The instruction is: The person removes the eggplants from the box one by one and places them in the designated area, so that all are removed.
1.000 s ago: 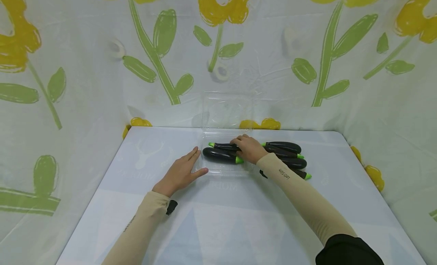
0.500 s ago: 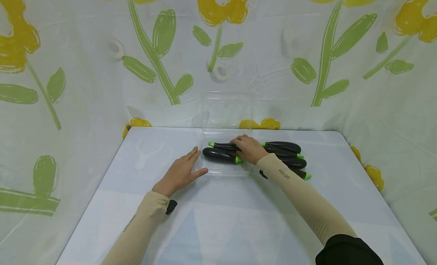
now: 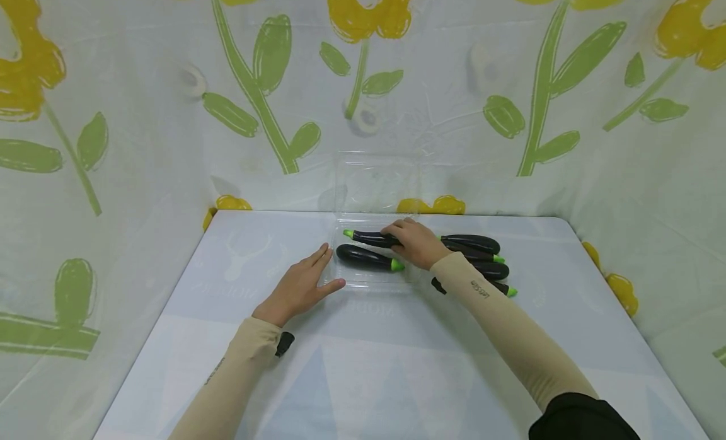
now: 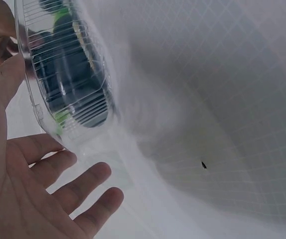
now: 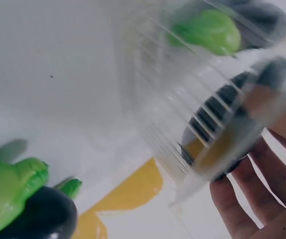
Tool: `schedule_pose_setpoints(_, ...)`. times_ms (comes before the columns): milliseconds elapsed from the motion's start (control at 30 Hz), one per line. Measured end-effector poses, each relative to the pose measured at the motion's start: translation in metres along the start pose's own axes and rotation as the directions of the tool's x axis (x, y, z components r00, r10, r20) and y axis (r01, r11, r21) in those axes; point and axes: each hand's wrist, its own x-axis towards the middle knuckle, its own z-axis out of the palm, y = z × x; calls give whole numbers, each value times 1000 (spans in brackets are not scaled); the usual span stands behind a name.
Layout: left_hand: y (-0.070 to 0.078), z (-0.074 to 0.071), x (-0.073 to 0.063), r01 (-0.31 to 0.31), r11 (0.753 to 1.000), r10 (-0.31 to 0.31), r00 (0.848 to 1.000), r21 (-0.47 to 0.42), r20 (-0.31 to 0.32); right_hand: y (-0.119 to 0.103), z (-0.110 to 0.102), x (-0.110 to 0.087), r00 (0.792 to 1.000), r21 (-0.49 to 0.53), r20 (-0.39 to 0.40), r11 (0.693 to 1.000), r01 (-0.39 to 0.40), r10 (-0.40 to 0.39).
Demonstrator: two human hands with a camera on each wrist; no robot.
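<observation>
I had my right hand (image 3: 416,243) wrapped over the stalk end of a slim, dark purple toy eggplant with a bright green cap (image 3: 371,238), fingers curled round it, at the far side of the clear ribbed plastic clamshell tray (image 3: 368,277). My left hand (image 3: 299,287) lay flat and relaxed on the pale blue-and-white tablecloth (image 3: 363,364), fingers straight, their tips touching the tray's left wall and gripping nothing. A second purple eggplant (image 3: 367,258) lay in the tray just nearer me, apart from the first. The held eggplant ran left to right, its long axis nearly parallel to the table's back edge, its visible green tip pointing left; the second one pointed its green cap right. I judged the eggplant light, stiff and glossy, so likely slippery, best taken round the middle rather than at the tapering tip. The tray looked thin and flexible, apt to slide or buckle, so steadying its rim seemed wise. Three more purple eggplants (image 3: 479,257) lay heaped just right of the tray, behind my right forearm.
</observation>
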Motion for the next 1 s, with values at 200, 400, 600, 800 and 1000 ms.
schedule_pose_setpoints(200,1,0,0,6,1000,-6,1000,-3,6,-2,-11,-5,997,0,-61,999,38,-37)
schedule_pose_setpoints(400,1,0,0,1,1000,-1,1000,-7,1,-2,-21,-14,994,1,-99,999,39,-39)
schedule_pose_setpoints(600,0,0,-1,-4,1000,4,1000,-3,-1,-4,-34,-26,986,-20,-161,999,41,-44)
schedule_pose_setpoints(800,0,0,-1,-3,1000,3,1000,-1,2,-12,-47,-41,978,-30,-201,998,55,-60)
schedule_pose_setpoints(1000,1,0,-1,-7,1000,7,1000,4,3,-15,-50,-58,969,-41,-230,996,79,-87)
